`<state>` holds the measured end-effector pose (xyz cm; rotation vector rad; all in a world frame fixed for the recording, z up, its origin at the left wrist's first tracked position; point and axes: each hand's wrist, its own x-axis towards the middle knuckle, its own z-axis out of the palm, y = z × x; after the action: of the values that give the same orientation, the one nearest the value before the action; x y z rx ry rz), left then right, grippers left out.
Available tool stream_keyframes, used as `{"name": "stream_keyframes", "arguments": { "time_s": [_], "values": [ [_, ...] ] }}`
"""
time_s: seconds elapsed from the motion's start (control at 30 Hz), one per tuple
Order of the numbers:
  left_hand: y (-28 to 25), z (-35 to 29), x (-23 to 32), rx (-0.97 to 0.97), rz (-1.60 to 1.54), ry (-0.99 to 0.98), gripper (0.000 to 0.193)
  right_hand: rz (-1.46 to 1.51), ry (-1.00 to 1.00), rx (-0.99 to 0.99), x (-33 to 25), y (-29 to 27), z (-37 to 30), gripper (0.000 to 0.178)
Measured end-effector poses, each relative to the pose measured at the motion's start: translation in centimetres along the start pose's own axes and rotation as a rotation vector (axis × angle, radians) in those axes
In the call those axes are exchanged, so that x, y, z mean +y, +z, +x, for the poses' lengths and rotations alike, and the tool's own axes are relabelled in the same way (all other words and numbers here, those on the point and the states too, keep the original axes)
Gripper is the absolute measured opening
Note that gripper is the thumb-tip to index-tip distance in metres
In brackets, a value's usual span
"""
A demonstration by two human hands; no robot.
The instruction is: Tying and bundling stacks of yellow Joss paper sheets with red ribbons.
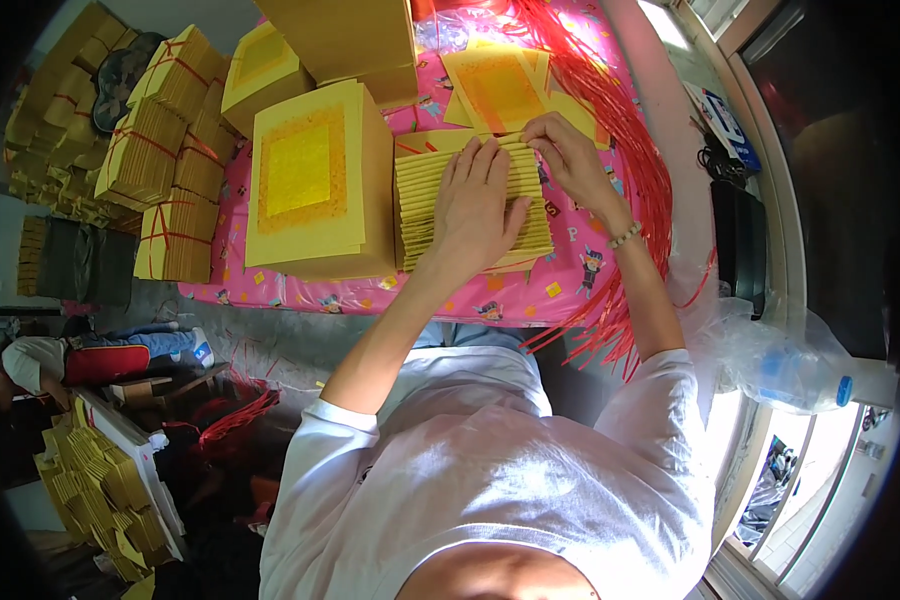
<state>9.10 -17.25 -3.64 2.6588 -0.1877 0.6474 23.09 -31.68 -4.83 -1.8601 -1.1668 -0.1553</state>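
Note:
A pile of folded yellow paper strips (417, 195), layered like a ridged block, lies on the pink patterned table cover in front of me. My left hand (473, 203) lies flat across its top, fingers stretched out and thumb spread to the right. At the pile's far right corner, my right hand (568, 163) has its fingers curled, thumb and forefinger pinched together; whatever is between them is too small to make out. A bit of red strip shows by the pile's far left edge. Close on the left stands a tall stack of yellow paper sheets (375, 185) with a gold square on top.
Red plastic strips (638, 150) trail over the table's right side. Loose yellow sheets (490, 85) lie at the back. Tied paper bundles (175, 235) are piled at the left. A person (100, 362) bends over at the far left. A clear plastic bag (785, 355) hangs at the right.

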Motion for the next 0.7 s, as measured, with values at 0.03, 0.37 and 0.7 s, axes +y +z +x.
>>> {"name": "stream_keyframes", "arguments": {
  "time_s": [0.03,0.37,0.7],
  "values": [
    [0.1,0.0,-0.2,-0.010,-0.006,-0.012,0.057,0.009,0.028,-0.019,-0.1,-0.1,0.1,0.007],
    [-4.2,-4.5,0.7,-0.033,0.145,-0.142,0.076,0.753,0.467,0.074,-0.3,2.9,-0.6,0.033],
    [-3.2,-5.4,-0.7,-0.025,0.087,-0.240,0.089,0.932,0.647,0.127,-1.4,4.2,-1.3,0.036]
  ]
}}
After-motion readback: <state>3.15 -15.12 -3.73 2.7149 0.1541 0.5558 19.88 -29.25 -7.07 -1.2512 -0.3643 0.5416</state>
